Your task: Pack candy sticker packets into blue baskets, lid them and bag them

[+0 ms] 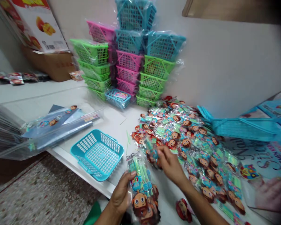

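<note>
Gripping a bundle of cartoon-head sweet packets (142, 200), the left hand (121, 192) has its thumb and fingers clamped around the clear wrappers, low at the table's near edge. The right hand (168, 162) pinches one similar packet (151, 149), slightly blurred, between thumb and fingers, just above the edge of a wide loose pile (178, 134) of the same kind. Left of the bundle, a turquoise plastic basket (101, 156) lies open on the white table (118, 120), its lattice floor in view and no packets in it yet. Behind stand columns of green, pink and blue baskets (128, 61) wrapped in clear film, which look finished. Much seems left: the pile is large, and more unwrapped turquoise baskets (244, 128) sit nested at the right. A fruit-printed carton (45, 29) stands far left.
</note>
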The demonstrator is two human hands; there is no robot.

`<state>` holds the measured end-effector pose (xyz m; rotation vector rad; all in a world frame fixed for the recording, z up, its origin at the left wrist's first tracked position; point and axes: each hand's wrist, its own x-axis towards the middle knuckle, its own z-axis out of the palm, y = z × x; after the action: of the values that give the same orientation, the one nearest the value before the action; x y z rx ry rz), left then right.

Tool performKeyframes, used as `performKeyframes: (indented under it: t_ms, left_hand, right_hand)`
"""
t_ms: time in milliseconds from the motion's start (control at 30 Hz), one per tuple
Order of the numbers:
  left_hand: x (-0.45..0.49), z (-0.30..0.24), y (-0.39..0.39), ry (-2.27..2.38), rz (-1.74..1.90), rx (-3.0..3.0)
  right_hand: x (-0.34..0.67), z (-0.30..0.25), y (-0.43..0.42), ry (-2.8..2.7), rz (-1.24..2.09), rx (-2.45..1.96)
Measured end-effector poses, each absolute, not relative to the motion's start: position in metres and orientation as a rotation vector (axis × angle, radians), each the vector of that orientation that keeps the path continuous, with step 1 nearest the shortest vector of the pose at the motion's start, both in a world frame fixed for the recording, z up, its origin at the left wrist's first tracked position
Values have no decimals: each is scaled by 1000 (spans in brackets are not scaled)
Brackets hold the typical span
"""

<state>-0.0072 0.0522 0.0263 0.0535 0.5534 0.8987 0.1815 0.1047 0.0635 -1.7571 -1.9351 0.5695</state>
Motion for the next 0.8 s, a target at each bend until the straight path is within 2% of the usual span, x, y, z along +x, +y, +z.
performKeyframes:
  t_ms: [100,200,300,333,400,433,633,800]
  left_hand:
    - [-5,25,56,556,953,60]
    - [-6,20,58,533,929,63]
    - [-9,19,58,587,916,43]
    - [-11,20,58,606,917,41]
    - [-12,23,57,624,912,46]
    - [-13,23,56,622,908,51]
    - [-13,16,50,651,938,66]
    - [-14,16,50,640,934,10]
  right_hand:
    - [164,60,56,-1735,1036,-1538]
    - [163,57,45,-1821,1092,-1443]
    - [188,58,76,-2002,883,-1518]
    - [199,58,93,-2021,747,-1603]
    - [223,58,134,-2053,261,-1861]
    - [233,56,154,-2036,157,-1924]
    - [256,44,226,-2108,21,-2060]
    - [254,60,199,-2012,-22,-2069]
